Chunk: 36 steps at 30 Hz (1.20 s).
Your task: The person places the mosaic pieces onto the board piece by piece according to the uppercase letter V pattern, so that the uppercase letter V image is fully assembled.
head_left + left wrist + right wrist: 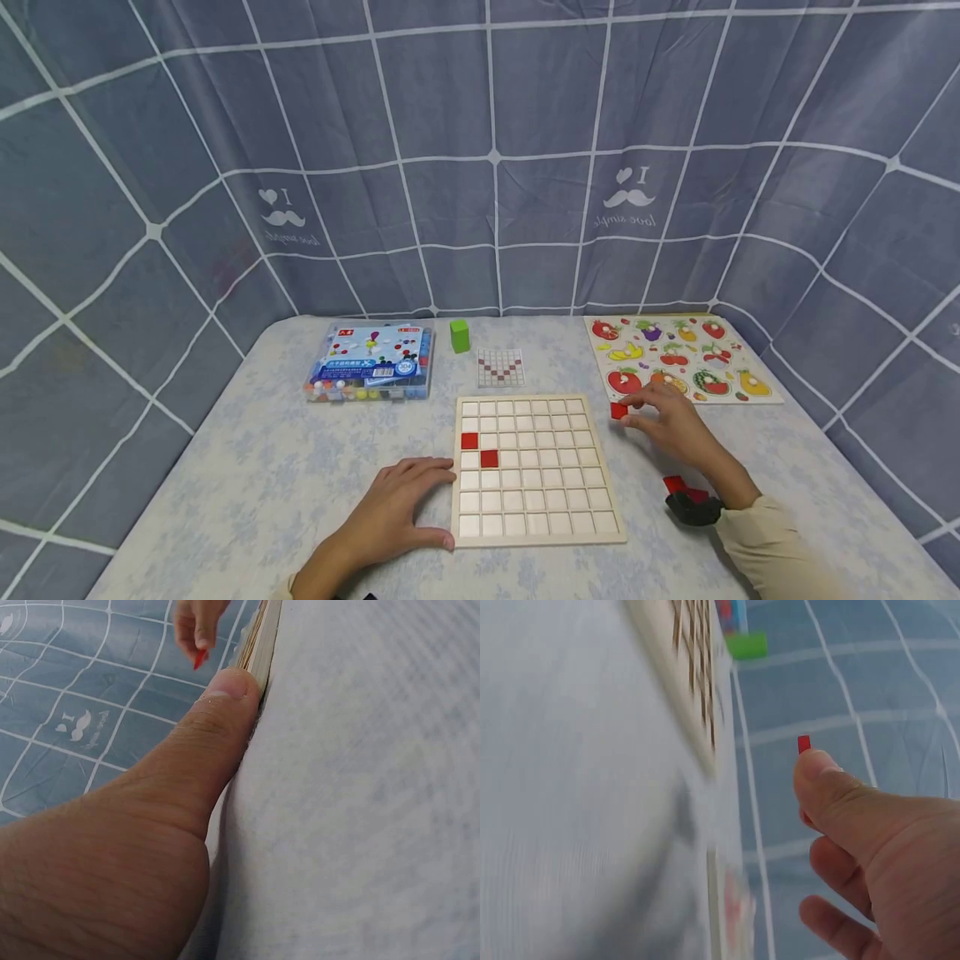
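A wooden grid board lies on the table with two red square tiles in its cells, one tile at the left edge and another tile diagonally below it. My left hand touches the board's left side, thumb near the lower corner and fingers extended higher up. Between thumb and fingers, my right hand pinches a red square tile, held right of the board above the table. The right wrist view shows that tile edge-on. More red tiles lie by the right wrist, partly hidden by its black strap.
Behind the board lies a small card printed with a grid and a V of reddish squares. A green block stands beside it. At left is a clear plastic box of colourful parts; at right, a fruit picture board.
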Tool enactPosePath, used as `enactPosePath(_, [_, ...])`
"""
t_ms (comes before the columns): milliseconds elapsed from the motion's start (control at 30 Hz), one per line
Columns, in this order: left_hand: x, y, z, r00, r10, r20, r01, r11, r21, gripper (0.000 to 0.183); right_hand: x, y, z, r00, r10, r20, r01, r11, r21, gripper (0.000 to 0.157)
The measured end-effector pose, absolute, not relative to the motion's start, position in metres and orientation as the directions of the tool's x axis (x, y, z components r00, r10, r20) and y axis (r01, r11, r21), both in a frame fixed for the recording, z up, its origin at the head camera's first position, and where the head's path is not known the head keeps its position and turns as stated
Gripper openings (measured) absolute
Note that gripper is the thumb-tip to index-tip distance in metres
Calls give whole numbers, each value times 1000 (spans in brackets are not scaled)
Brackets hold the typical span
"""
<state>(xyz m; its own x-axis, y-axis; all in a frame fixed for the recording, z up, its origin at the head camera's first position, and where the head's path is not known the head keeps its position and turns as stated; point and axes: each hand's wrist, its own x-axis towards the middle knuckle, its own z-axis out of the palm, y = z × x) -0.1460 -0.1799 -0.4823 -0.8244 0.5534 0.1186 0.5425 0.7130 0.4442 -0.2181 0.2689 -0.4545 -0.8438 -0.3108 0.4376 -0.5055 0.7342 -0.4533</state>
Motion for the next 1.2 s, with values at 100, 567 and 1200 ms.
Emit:
enactPosePath(100, [-146,-180,-483,-828,552,101,534,719,444,84,-219,247,-453,-821,-363,441,-554,693,-461,29])
enactPosePath(567, [-146,-180,-483,-824,556,114,541,709,452,83,-202,155,-455,-807,-523,275,-577,596,-559,16])
enactPosePath(1200, [-146,-181,-483,-822,556,124,546,707,450,82,-186,128,-466,-751,-635,181,-613,567,-550,14])
